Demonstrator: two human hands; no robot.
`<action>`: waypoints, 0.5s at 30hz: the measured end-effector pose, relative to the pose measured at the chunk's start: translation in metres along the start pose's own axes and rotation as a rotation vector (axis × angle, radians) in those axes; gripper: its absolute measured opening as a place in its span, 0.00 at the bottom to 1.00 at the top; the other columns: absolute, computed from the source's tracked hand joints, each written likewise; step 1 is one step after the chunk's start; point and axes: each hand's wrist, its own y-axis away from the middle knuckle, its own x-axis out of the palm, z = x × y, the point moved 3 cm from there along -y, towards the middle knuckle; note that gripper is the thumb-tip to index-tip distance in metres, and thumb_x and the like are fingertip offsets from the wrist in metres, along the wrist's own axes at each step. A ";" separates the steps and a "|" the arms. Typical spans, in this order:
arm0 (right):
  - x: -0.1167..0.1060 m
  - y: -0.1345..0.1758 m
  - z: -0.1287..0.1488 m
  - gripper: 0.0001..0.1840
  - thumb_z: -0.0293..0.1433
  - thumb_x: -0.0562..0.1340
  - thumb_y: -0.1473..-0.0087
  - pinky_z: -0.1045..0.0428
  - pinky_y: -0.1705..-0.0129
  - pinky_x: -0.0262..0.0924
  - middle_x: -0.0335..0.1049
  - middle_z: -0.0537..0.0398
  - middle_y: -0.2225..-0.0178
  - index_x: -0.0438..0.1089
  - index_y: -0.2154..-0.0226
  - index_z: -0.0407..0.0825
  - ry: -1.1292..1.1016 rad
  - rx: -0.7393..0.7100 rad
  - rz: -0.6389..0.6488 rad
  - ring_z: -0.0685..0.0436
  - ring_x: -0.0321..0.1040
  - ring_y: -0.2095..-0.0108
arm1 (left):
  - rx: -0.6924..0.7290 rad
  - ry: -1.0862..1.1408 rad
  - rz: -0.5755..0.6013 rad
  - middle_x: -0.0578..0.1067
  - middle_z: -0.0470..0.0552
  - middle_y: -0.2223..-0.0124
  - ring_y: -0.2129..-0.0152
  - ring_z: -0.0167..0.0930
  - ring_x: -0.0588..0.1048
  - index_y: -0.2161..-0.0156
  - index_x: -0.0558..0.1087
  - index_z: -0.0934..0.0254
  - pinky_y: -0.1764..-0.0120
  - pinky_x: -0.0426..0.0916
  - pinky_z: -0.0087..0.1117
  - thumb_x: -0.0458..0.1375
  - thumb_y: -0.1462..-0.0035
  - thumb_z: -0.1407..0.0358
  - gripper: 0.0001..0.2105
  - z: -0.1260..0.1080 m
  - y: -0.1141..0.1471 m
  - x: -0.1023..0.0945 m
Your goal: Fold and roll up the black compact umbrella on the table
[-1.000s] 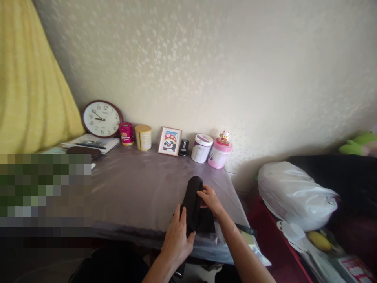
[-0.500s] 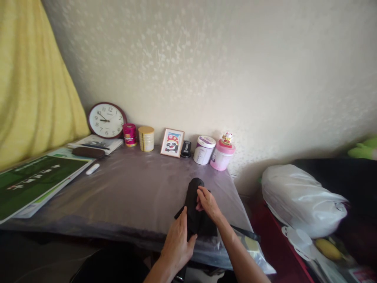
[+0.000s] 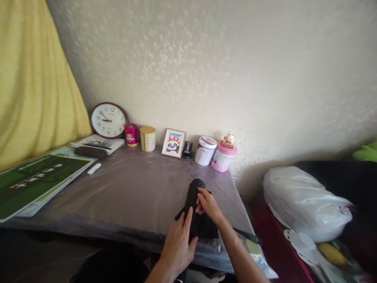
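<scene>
A black folded umbrella (image 3: 193, 196) lies on the near right part of the table, its far end rounded and its fabric partly loose at both sides. My left hand (image 3: 178, 243) is around its near end, with the index finger stretched along the top and the thumb on the right side. On the upper right side of the fabric rests my right hand (image 3: 206, 204), thumb and index finger pressed together and the other fingers curled in. Part of the umbrella's near end is hidden under my left hand.
On the table (image 3: 132, 192), a clock (image 3: 108, 120), a picture frame (image 3: 173, 143) and several canisters line the wall. Green-covered boards (image 3: 38, 181) lie at left, with a white oval object (image 3: 94, 169). Right of the table are a white plastic bag (image 3: 303, 200) and a yellow fruit (image 3: 332, 253).
My left index finger has moved forward and apart from the other fingers along the umbrella. The right hand has barely moved on the fabric. The view has shifted slightly.
</scene>
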 end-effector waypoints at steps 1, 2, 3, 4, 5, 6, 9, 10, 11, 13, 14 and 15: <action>0.000 0.001 0.000 0.25 0.34 0.50 0.48 0.58 0.86 0.59 0.62 0.65 0.79 0.55 0.48 0.43 -0.005 -0.007 -0.002 0.52 0.66 0.85 | -0.010 0.008 -0.004 0.56 0.60 0.38 0.43 0.36 0.58 0.37 0.41 0.69 0.45 0.56 0.37 0.49 0.48 0.65 0.34 0.001 0.000 0.001; 0.000 0.001 -0.001 0.25 0.34 0.50 0.48 0.58 0.87 0.57 0.62 0.65 0.79 0.55 0.48 0.43 -0.010 -0.017 -0.005 0.52 0.67 0.85 | -0.019 0.017 -0.008 0.55 0.61 0.38 0.43 0.36 0.58 0.38 0.42 0.72 0.44 0.55 0.36 0.48 0.48 0.64 0.35 0.002 -0.001 0.003; 0.000 0.002 -0.001 0.25 0.35 0.50 0.48 0.58 0.87 0.56 0.62 0.65 0.79 0.55 0.48 0.43 -0.015 -0.029 -0.011 0.52 0.67 0.85 | -0.024 0.022 -0.011 0.56 0.61 0.38 0.43 0.36 0.58 0.38 0.42 0.74 0.44 0.55 0.35 0.48 0.48 0.64 0.34 0.003 -0.001 0.004; 0.000 0.002 -0.002 0.25 0.36 0.51 0.48 0.58 0.88 0.55 0.62 0.65 0.79 0.55 0.48 0.43 -0.019 -0.040 -0.018 0.52 0.66 0.85 | -0.027 0.023 -0.011 0.56 0.61 0.38 0.43 0.36 0.58 0.38 0.43 0.75 0.44 0.55 0.35 0.48 0.48 0.63 0.34 0.003 -0.001 0.005; 0.000 0.001 -0.002 0.25 0.36 0.51 0.49 0.58 0.87 0.55 0.62 0.65 0.79 0.56 0.49 0.43 -0.021 -0.048 -0.024 0.52 0.66 0.85 | -0.031 0.021 -0.011 0.56 0.61 0.38 0.43 0.36 0.58 0.38 0.43 0.75 0.44 0.55 0.35 0.47 0.48 0.63 0.34 0.003 -0.001 0.006; 0.000 0.001 -0.003 0.25 0.37 0.51 0.49 0.58 0.87 0.56 0.62 0.65 0.79 0.57 0.49 0.44 -0.018 -0.057 -0.029 0.52 0.66 0.85 | -0.033 0.017 -0.010 0.56 0.61 0.38 0.43 0.36 0.58 0.38 0.44 0.75 0.44 0.55 0.36 0.47 0.48 0.64 0.34 0.003 -0.002 0.006; -0.003 0.000 -0.001 0.21 0.37 0.52 0.48 0.54 0.80 0.62 0.65 0.62 0.78 0.62 0.53 0.46 0.066 -0.160 -0.094 0.50 0.67 0.81 | -0.035 0.007 -0.007 0.56 0.62 0.38 0.43 0.37 0.59 0.38 0.44 0.76 0.44 0.56 0.37 0.47 0.49 0.64 0.34 0.002 -0.002 0.006; -0.004 0.000 0.001 0.18 0.36 0.53 0.47 0.52 0.75 0.65 0.68 0.59 0.75 0.64 0.55 0.48 0.127 -0.238 -0.144 0.49 0.69 0.77 | -0.031 0.005 -0.009 0.56 0.62 0.38 0.43 0.37 0.59 0.38 0.44 0.75 0.44 0.56 0.37 0.47 0.49 0.64 0.34 0.002 -0.002 0.006; -0.005 0.001 0.003 0.16 0.35 0.53 0.47 0.50 0.68 0.66 0.71 0.56 0.72 0.67 0.57 0.49 0.200 -0.336 -0.197 0.48 0.70 0.72 | -0.027 0.004 -0.015 0.56 0.61 0.38 0.43 0.36 0.59 0.38 0.44 0.75 0.44 0.56 0.37 0.47 0.48 0.64 0.34 0.002 -0.001 0.006; -0.003 0.005 0.005 0.13 0.34 0.54 0.46 0.46 0.55 0.62 0.73 0.51 0.63 0.70 0.60 0.51 0.357 -0.543 -0.248 0.45 0.69 0.61 | -0.021 0.000 -0.022 0.56 0.61 0.38 0.43 0.36 0.59 0.38 0.44 0.75 0.44 0.56 0.38 0.46 0.48 0.64 0.33 0.003 -0.001 0.007; -0.001 0.007 0.006 0.12 0.33 0.54 0.45 0.45 0.51 0.59 0.72 0.50 0.59 0.71 0.60 0.51 0.426 -0.629 -0.232 0.44 0.67 0.56 | -0.020 -0.003 -0.022 0.55 0.62 0.38 0.43 0.36 0.59 0.38 0.44 0.75 0.44 0.56 0.38 0.46 0.48 0.64 0.33 0.004 -0.001 0.007; 0.002 0.008 0.005 0.12 0.33 0.54 0.44 0.43 0.47 0.55 0.72 0.50 0.56 0.71 0.60 0.51 0.483 -0.691 -0.194 0.43 0.64 0.52 | -0.018 -0.006 -0.020 0.56 0.62 0.38 0.43 0.37 0.59 0.38 0.44 0.76 0.44 0.56 0.39 0.46 0.48 0.64 0.33 0.004 0.000 0.008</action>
